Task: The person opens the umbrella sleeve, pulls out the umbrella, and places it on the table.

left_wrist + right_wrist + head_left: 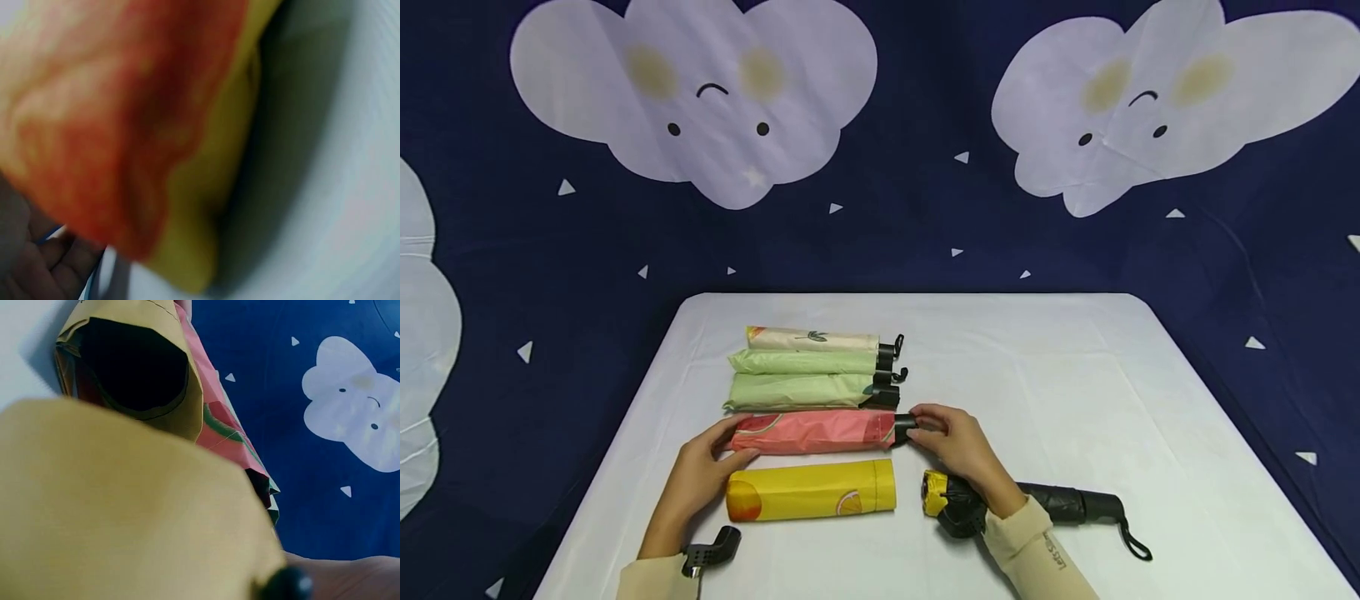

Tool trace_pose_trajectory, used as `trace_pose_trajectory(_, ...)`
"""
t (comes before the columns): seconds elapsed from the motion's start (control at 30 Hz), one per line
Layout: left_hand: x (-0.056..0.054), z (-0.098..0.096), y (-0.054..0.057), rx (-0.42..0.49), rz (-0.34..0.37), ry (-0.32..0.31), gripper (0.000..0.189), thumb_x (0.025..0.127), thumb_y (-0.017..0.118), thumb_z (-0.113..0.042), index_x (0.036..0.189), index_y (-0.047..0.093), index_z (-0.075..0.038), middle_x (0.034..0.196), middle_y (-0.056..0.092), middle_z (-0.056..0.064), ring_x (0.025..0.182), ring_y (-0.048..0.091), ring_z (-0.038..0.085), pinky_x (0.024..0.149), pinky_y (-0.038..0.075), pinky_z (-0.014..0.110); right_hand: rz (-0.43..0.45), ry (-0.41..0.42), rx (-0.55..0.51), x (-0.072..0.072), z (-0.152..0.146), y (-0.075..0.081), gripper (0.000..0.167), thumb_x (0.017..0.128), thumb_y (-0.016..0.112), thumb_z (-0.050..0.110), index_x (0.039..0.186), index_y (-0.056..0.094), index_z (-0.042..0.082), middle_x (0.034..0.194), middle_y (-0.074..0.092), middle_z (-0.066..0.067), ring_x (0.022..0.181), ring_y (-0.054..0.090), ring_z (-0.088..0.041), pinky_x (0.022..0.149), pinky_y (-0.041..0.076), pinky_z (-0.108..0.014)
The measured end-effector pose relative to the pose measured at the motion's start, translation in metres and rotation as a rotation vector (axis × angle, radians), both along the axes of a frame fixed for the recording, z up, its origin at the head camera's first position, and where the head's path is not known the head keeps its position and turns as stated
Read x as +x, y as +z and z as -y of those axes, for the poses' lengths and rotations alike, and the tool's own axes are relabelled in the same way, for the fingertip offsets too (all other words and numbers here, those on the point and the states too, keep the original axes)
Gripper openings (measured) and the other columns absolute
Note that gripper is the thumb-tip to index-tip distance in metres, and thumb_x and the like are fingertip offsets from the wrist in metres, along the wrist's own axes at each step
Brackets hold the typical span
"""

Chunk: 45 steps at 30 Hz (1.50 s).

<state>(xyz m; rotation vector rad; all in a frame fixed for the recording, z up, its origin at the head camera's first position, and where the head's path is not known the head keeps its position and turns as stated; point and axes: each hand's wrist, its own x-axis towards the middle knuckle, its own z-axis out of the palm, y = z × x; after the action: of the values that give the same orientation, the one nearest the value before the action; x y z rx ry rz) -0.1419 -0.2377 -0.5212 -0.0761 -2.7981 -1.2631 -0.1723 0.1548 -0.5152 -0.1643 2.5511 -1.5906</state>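
A folded umbrella in a red watermelon-print cover [820,432] lies across the table. My left hand [696,475] grips its left end, thumb on the near side and fingers on the far side. My right hand [958,446] pinches the black handle [905,428] at its right end. Closer to me lies a yellow umbrella cover [812,490] with an orange-slice print; the right wrist view shows its dark open mouth [134,369] beside the red cover [219,419]. In the left wrist view the yellow cover's orange-red end [94,137] hides most of the hand [62,269].
Beyond the red umbrella, two light green covered umbrellas [805,390] and a cream one [812,339] lie side by side, handles to the right. A black folded umbrella [1052,502] with a yellow end and wrist strap lies under my right forearm. The white table [1037,358] meets a dark blue cloud-patterned cloth [917,208].
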Motion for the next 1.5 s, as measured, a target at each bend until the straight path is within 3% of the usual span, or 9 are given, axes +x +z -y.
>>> trace_pose_trajectory(0.3, 0.0, 0.003, 0.003, 0.022, -0.011, -0.016, 0.06, 0.093, 0.077, -0.03, 0.144, 0.057, -0.006, 0.138, 0.061, 0.022, 0.125, 0.059, 0.039, 0.105, 0.045, 0.056, -0.1, 0.023, 0.011, 0.003, 0.0, 0.001, 0.034, 0.091, 0.08, 0.021, 0.122, 0.074, 0.011, 0.11, 0.076, -0.004, 0.096, 0.073, -0.016, 0.082, 0.059, -0.033)
trace_pose_trajectory(0.53, 0.001, 0.002, 0.008, 0.05, -0.037, -0.011, 0.06, 0.094, 0.077, -0.027, 0.146, 0.056, -0.007, 0.136, 0.063, 0.02, 0.12, 0.063, 0.032, 0.097, 0.054, 0.038, -0.061, 0.026, -0.14, 0.005, -0.003, 0.007, 0.037, 0.09, 0.081, 0.02, 0.125, 0.072, 0.009, 0.115, 0.074, -0.008, 0.099, 0.073, -0.02, 0.083, 0.059, -0.029)
trace_pose_trajectory(0.63, 0.002, -0.001, 0.014, 0.131, -0.053, -0.009, 0.059, 0.094, 0.077, -0.027, 0.146, 0.056, -0.008, 0.135, 0.063, 0.018, 0.112, 0.066, 0.021, 0.088, 0.055, 0.021, -0.058, 0.02, -0.212, 0.005, -0.008, 0.012, 0.041, 0.09, 0.081, 0.02, 0.127, 0.071, 0.005, 0.119, 0.073, -0.011, 0.102, 0.073, -0.021, 0.085, 0.059, -0.029)
trace_pose_trajectory(0.73, 0.004, -0.005, 0.024, 0.317, -0.05, -0.029, 0.058, 0.093, 0.078, -0.019, 0.145, 0.056, -0.007, 0.136, 0.061, 0.018, 0.108, 0.066, 0.011, 0.084, 0.054, 0.016, -0.048, 0.023, -0.302, 0.008, -0.014, 0.022, 0.046, 0.091, 0.08, 0.019, 0.13, 0.068, 0.0, 0.123, 0.071, -0.015, 0.103, 0.073, -0.023, 0.088, 0.059, -0.036)
trace_pose_trajectory(0.87, 0.007, -0.013, 0.041, 0.599, -0.072, -0.088, 0.058, 0.091, 0.077, -0.001, 0.144, 0.055, -0.001, 0.135, 0.061, 0.014, 0.11, 0.067, 0.01, 0.084, 0.057, 0.023, -0.056, 0.065, -0.427, 0.015, -0.024, 0.039, 0.048, 0.092, 0.078, 0.013, 0.133, 0.062, -0.007, 0.127, 0.067, -0.021, 0.104, 0.072, -0.024, 0.088, 0.058, -0.043)
trace_pose_trajectory(1.0, 0.01, -0.022, 0.059, 0.765, -0.113, -0.16, 0.059, 0.089, 0.071, 0.013, 0.144, 0.051, 0.006, 0.136, 0.061, 0.015, 0.111, 0.067, 0.016, 0.085, 0.058, 0.026, -0.106, 0.094, -0.465, 0.025, -0.036, 0.057, 0.044, 0.092, 0.077, 0.007, 0.132, 0.063, -0.006, 0.124, 0.069, -0.02, 0.102, 0.073, -0.026, 0.086, 0.059, -0.041)
trace_pose_trajectory(1.17, 0.014, -0.037, 0.076, 0.816, -0.15, -0.201, 0.057, 0.089, 0.067, 0.019, 0.141, 0.049, 0.009, 0.128, 0.064, 0.013, 0.108, 0.067, 0.017, 0.085, 0.058, 0.025, -0.168, 0.115, -0.413, 0.042, -0.052, 0.078, 0.045, 0.091, 0.077, 0.003, 0.133, 0.064, -0.002, 0.12, 0.071, -0.017, 0.101, 0.073, -0.027, 0.082, 0.061, -0.036)
trace_pose_trajectory(1.3, 0.017, -0.049, 0.085, 0.844, -0.167, -0.283, 0.058, 0.088, 0.065, 0.022, 0.141, 0.047, 0.012, 0.129, 0.062, 0.017, 0.109, 0.067, 0.02, 0.086, 0.058, 0.025, -0.189, 0.178, -0.409, 0.055, -0.06, 0.087, 0.048, 0.09, 0.077, 0.002, 0.136, 0.063, 0.0, 0.126, 0.068, -0.019, 0.106, 0.071, -0.03, 0.081, 0.061, -0.037)
trace_pose_trajectory(1.5, 0.019, -0.06, 0.09, 0.783, -0.103, -0.402, 0.064, 0.086, 0.07, 0.018, 0.145, 0.048, 0.007, 0.138, 0.057, 0.018, 0.114, 0.066, 0.022, 0.087, 0.058, 0.031, -0.167, 0.167, -0.414, 0.066, -0.076, 0.088, 0.051, 0.089, 0.078, 0.001, 0.137, 0.061, -0.003, 0.129, 0.068, -0.017, 0.108, 0.071, -0.031, 0.082, 0.061, -0.04)
